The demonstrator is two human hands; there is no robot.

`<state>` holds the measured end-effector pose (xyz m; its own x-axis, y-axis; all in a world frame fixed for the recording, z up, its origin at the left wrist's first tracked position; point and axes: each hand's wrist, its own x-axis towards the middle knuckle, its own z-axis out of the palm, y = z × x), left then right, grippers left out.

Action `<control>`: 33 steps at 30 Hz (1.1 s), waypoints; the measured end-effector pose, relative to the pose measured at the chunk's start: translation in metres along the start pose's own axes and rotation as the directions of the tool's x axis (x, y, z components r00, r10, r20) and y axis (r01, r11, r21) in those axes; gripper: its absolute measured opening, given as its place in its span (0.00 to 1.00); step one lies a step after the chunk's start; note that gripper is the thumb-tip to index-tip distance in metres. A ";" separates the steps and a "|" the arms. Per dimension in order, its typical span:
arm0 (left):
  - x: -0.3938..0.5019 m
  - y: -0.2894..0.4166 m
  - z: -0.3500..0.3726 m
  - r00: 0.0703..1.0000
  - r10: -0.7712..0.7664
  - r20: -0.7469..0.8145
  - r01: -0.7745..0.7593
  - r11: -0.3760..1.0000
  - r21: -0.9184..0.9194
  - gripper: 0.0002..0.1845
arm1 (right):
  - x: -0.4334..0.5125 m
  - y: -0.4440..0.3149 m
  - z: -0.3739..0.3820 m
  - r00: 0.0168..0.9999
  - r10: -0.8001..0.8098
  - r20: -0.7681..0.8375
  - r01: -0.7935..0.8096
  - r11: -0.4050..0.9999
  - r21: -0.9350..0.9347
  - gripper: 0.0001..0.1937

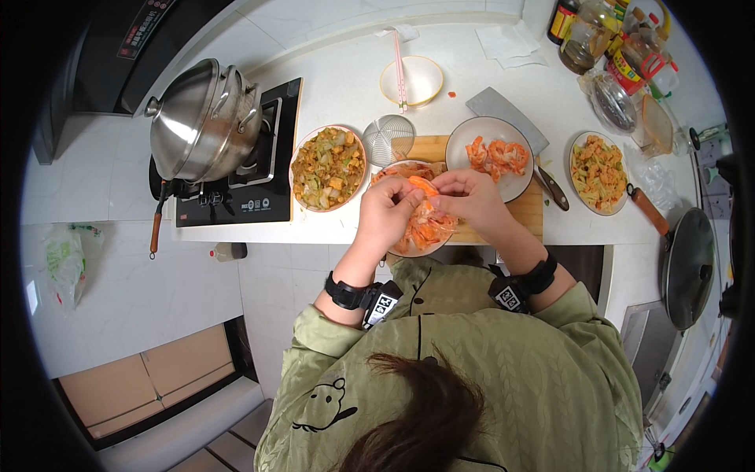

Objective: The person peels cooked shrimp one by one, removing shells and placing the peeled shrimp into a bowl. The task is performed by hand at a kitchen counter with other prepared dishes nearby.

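Observation:
Between the fingertips of my left hand (384,209) and my right hand (472,199) is an orange cooked shrimp (423,186). Both hands pinch it, one from each side. Below them a plate (416,255) carries a heap of shrimp and shells (423,230), partly hidden by my hands. To the right, a dark-rimmed plate (483,138) holds several peeled-looking shrimp (498,156). That plate rests over a wooden cutting board (522,221) and the blade of a cleaver (501,112), whose brown handle (551,187) sticks out at the right.
A steel steamer pot (200,130) sits on the gas stove (236,206) at left. Beside it are a plate of cooked cabbage (327,168) and a wire strainer (386,138). Behind stands a bowl with chopsticks (422,82). At right are another filled plate (598,171), sauce bottles (590,35) and a lidded pan (690,268).

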<state>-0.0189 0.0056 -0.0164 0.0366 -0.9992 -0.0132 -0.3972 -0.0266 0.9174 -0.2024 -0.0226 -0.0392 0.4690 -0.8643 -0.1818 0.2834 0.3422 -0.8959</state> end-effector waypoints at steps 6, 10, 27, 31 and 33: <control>0.000 0.003 -0.007 1.000 0.005 0.027 -0.007 0.998 0.065 0.05 | 0.002 -0.004 -0.008 0.971 0.218 0.096 -0.235 0.941 0.244 0.10; 0.001 0.002 -0.014 0.999 -0.027 0.024 0.027 0.999 0.020 0.04 | 0.004 -0.001 -0.016 0.959 0.256 0.118 -0.282 0.895 0.345 0.10; 0.006 -0.013 -0.017 0.993 0.120 0.018 -0.121 0.971 0.208 0.08 | 0.002 0.004 -0.014 0.993 0.118 0.007 -0.116 0.962 0.246 0.15; -0.004 0.001 -0.015 0.990 0.051 0.130 -0.055 0.998 0.029 0.06 | 0.000 0.003 -0.009 0.998 0.056 0.000 -0.055 0.992 0.115 0.14; -0.006 0.007 -0.015 0.981 0.002 0.193 -0.007 1.000 0.021 0.06 | -0.001 0.002 -0.007 1.000 0.014 0.015 -0.015 0.998 0.064 0.13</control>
<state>-0.0081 0.0120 -0.0042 -0.1416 -0.9861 -0.0873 -0.4167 -0.0206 0.9088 -0.2085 -0.0241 -0.0437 0.4857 -0.8537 -0.1881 0.3292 0.3779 -0.8653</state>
